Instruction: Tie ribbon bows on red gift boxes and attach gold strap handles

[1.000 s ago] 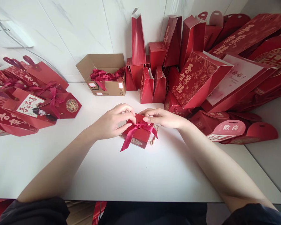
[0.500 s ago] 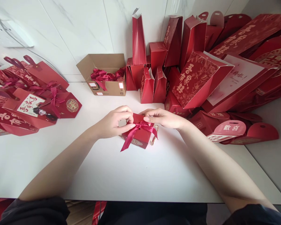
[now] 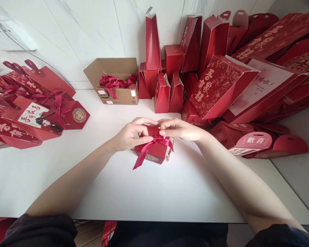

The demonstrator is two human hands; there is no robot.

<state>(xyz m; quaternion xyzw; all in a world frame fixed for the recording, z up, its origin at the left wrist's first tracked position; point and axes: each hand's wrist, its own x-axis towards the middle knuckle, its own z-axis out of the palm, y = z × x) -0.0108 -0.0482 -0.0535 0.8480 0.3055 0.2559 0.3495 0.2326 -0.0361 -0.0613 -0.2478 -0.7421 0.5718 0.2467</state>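
A small red gift box (image 3: 158, 151) with a gold emblem lies on the white table in front of me. A crimson ribbon (image 3: 143, 156) is tied in a bow across it, one long tail hanging over the front. My left hand (image 3: 134, 136) pinches the ribbon at the bow's knot, thumb pointing right. From the other side, my right hand (image 3: 180, 130) curls over the box's upper edge and pinches the ribbon by the knot. A gold twisted cord (image 3: 169, 154) shows at the box's right side. The fingers partly hide the bow and the box top.
Behind stands an open cardboard box (image 3: 121, 99) of crimson ribbons. Several red gift boxes (image 3: 162, 97) and larger bags (image 3: 218, 85) crowd the back right. Finished-looking red boxes with bows (image 3: 77, 116) stand at left. The table's front edge (image 3: 154, 219) runs near my body.
My left hand has moved slightly right, its thumb now at the knot and its fingers reaching farther over the box. The right hand has barely moved.
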